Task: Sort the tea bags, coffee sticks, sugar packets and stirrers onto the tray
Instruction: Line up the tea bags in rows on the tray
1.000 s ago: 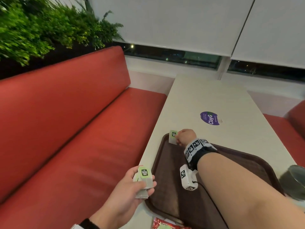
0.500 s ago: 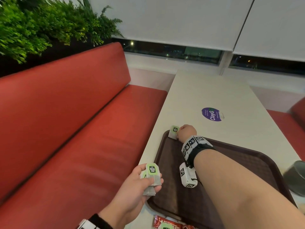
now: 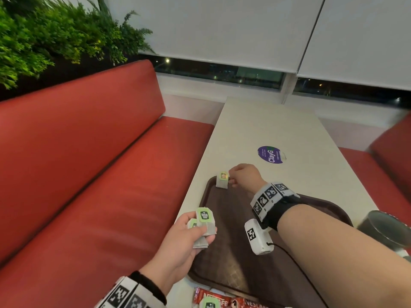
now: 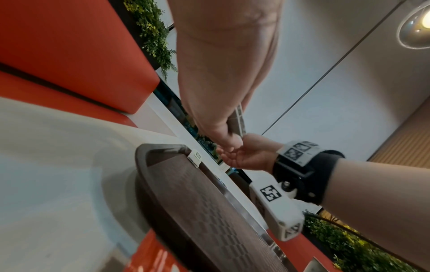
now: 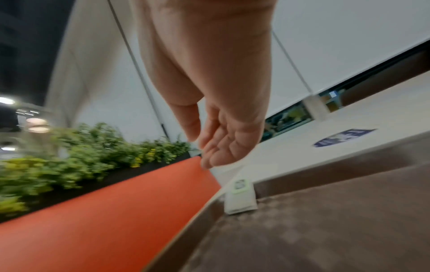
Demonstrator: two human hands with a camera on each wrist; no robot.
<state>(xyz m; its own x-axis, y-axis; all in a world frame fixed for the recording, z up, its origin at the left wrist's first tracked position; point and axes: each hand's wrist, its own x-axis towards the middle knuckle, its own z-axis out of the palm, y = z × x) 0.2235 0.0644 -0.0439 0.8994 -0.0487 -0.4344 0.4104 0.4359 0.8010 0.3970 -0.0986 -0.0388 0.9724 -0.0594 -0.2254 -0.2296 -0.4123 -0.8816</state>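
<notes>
A brown tray [image 3: 233, 263] lies on the pale table. One tea bag with a green tag [image 3: 222, 180] leans in the tray's far left corner, also seen in the right wrist view [image 5: 239, 198] and the left wrist view [image 4: 195, 158]. My right hand [image 3: 241, 175] hovers just right of it, fingers relaxed [image 5: 221, 143], holding nothing. My left hand [image 3: 189, 238] sits at the tray's left edge. It pinches a small stack of tea bags [image 3: 204, 225] between thumb and fingers, edge-on in the left wrist view [image 4: 238, 121].
Red coffee sticks [image 3: 233, 302] and another green-tagged tea bag [image 3: 209, 304] lie on the table at the tray's near edge. A dark round container [image 3: 387, 227] stands right of the tray. A purple sticker [image 3: 270, 154] marks the table beyond. A red bench [image 3: 89, 174] runs along the left.
My right hand has let go of the tea bag in the tray's far left corner and lifted slightly off it. My left hand has drifted a little toward the tray with its tea bags.
</notes>
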